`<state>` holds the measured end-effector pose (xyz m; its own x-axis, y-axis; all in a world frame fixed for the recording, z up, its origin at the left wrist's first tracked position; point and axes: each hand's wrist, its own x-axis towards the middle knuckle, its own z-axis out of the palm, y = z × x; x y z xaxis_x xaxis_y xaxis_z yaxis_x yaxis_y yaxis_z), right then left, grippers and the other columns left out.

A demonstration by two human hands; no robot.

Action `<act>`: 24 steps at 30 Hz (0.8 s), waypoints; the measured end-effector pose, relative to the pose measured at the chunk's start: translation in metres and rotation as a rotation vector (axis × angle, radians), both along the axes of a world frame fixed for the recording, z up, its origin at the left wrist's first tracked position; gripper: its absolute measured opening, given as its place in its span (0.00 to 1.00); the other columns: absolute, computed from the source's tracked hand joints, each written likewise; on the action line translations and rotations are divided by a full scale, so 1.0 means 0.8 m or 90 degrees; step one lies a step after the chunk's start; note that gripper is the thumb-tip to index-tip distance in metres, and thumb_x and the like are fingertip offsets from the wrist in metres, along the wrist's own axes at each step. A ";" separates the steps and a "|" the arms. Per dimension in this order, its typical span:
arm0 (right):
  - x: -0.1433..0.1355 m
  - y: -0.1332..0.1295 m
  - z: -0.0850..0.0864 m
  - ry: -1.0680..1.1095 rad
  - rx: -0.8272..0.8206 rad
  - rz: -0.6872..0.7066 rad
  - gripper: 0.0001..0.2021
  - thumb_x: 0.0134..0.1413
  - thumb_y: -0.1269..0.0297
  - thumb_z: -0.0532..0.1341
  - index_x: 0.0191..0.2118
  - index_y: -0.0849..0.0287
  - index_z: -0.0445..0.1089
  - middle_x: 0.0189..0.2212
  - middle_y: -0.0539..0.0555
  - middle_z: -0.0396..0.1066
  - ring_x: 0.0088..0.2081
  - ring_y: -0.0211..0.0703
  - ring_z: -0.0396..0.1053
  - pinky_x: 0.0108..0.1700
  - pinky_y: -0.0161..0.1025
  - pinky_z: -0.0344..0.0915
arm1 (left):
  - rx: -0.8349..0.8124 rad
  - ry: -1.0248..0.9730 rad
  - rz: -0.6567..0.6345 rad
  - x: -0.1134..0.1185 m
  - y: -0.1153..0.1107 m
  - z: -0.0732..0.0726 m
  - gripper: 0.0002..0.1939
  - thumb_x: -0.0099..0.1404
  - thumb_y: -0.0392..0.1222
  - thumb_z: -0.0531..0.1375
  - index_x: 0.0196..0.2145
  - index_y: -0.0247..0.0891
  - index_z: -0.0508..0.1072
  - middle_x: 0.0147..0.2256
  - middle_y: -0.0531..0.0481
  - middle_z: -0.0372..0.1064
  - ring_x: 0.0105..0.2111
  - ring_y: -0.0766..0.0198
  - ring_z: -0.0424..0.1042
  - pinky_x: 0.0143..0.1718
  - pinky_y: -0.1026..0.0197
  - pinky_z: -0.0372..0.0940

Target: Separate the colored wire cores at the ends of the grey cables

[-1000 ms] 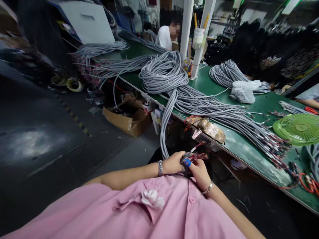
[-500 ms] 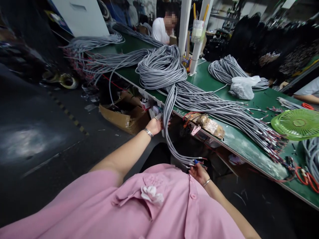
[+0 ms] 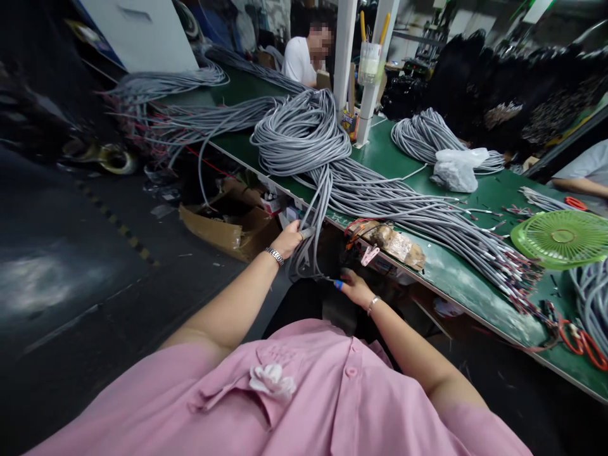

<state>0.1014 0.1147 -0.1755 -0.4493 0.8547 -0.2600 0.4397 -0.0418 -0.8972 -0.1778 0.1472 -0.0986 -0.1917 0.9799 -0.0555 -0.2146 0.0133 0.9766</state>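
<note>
Grey cables (image 3: 319, 199) hang in a bundle over the table's front edge. My left hand (image 3: 287, 239), with a metal watch at the wrist, is closed at the left side of the hanging bundle, around a grey piece of it. Lower and to the right, my right hand (image 3: 354, 288), with blue on a fingertip, is closed near the cable ends; the small part between its fingers is blurred. A large coil of grey cable (image 3: 299, 136) lies above on the green table (image 3: 375, 158).
Long cables (image 3: 427, 218) with stripped ends stretch right toward a green fan (image 3: 563, 237). Red-handled tools (image 3: 582, 345) lie at the right edge. Below the table is a cardboard box (image 3: 223, 234). A person (image 3: 299, 60) in white sits behind the table.
My right hand has moved up and left, and the hanging cable ends have swung left with it. My left hand has closed at the bundle. The view has shifted slightly.
</note>
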 end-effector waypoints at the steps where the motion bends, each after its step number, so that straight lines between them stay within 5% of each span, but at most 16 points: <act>1: -0.024 0.016 0.007 0.029 0.019 0.013 0.36 0.44 0.56 0.68 0.60 0.59 0.59 0.53 0.63 0.66 0.45 0.48 0.71 0.47 0.43 0.66 | -0.020 0.038 -0.003 -0.001 0.002 0.006 0.23 0.44 0.47 0.71 0.35 0.35 0.69 0.28 0.52 0.70 0.25 0.67 0.68 0.29 0.63 0.63; 4: -0.095 0.045 0.028 0.161 0.023 0.013 0.41 0.43 0.53 0.68 0.62 0.57 0.53 0.57 0.63 0.62 0.52 0.48 0.67 0.53 0.46 0.63 | -0.079 0.116 0.002 0.004 0.005 0.019 0.23 0.43 0.48 0.71 0.33 0.36 0.68 0.23 0.53 0.67 0.19 0.68 0.64 0.22 0.64 0.60; 8: -0.150 0.050 0.047 0.278 -0.014 0.044 0.30 0.45 0.52 0.66 0.54 0.57 0.63 0.45 0.55 0.71 0.46 0.44 0.69 0.50 0.44 0.65 | -0.104 0.155 0.013 0.019 -0.011 0.022 0.20 0.49 0.52 0.68 0.33 0.38 0.66 0.18 0.55 0.65 0.16 0.68 0.63 0.19 0.65 0.58; 13: -0.136 0.027 0.036 0.229 0.027 0.036 0.27 0.37 0.56 0.71 0.45 0.61 0.67 0.36 0.52 0.72 0.37 0.43 0.68 0.45 0.42 0.66 | -0.141 0.129 -0.068 0.014 -0.077 0.007 0.18 0.55 0.53 0.63 0.34 0.36 0.67 0.22 0.50 0.70 0.20 0.65 0.69 0.21 0.64 0.63; 17: -0.117 -0.010 0.013 0.155 0.009 -0.005 0.20 0.50 0.50 0.62 0.43 0.60 0.67 0.32 0.52 0.71 0.33 0.40 0.67 0.43 0.41 0.66 | -0.114 0.199 0.008 0.009 -0.133 0.020 0.13 0.58 0.46 0.59 0.38 0.38 0.68 0.27 0.48 0.73 0.19 0.64 0.70 0.19 0.64 0.62; 20: -0.119 -0.037 0.018 0.250 -0.118 -0.033 0.22 0.59 0.45 0.52 0.48 0.58 0.64 0.35 0.54 0.71 0.34 0.40 0.69 0.42 0.39 0.67 | -0.035 0.258 0.011 0.039 -0.165 0.049 0.21 0.57 0.42 0.60 0.49 0.44 0.67 0.38 0.45 0.74 0.21 0.62 0.71 0.20 0.61 0.63; 24: -0.116 -0.053 0.054 0.419 -0.351 0.017 0.28 0.62 0.42 0.41 0.46 0.60 0.64 0.34 0.56 0.71 0.37 0.43 0.71 0.40 0.39 0.68 | 0.078 0.300 -0.174 0.111 -0.199 0.073 0.20 0.53 0.40 0.64 0.46 0.45 0.73 0.34 0.42 0.74 0.31 0.51 0.73 0.32 0.54 0.64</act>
<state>0.0087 0.0720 -0.1322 -0.6729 0.6695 -0.3145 -0.1563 -0.5443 -0.8242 -0.0891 -0.0121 -0.0403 0.0934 0.9913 0.0924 0.2412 -0.1126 0.9639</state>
